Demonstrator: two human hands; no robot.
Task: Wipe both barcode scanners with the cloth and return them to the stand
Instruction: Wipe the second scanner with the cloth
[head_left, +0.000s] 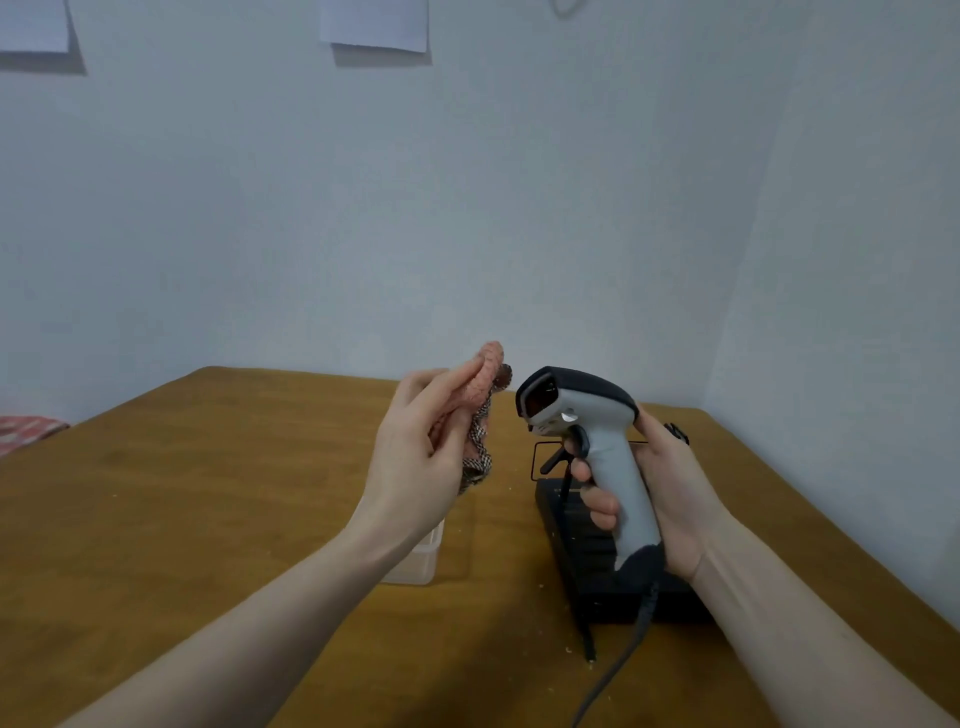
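Observation:
A grey and black barcode scanner (592, 415) is held upright by its handle in my right hand (670, 493), above the table. Its scan window faces left. A dark cable (618, 665) hangs from the handle's base toward the front edge. My left hand (421, 447) grips a bunched pink and checked cloth (483, 410), raised just left of the scanner head and a small gap away from it. Below the scanner sits the black stand (587, 561) with a thin wire frame (540, 457) at its back. A second scanner is not clearly visible.
The wooden table (208, 493) runs to a white wall at the back and right. A clear plastic container (415, 561) stands under my left forearm. A red checked fabric (26, 431) lies at the far left edge. Paper sheets (374, 23) hang on the wall.

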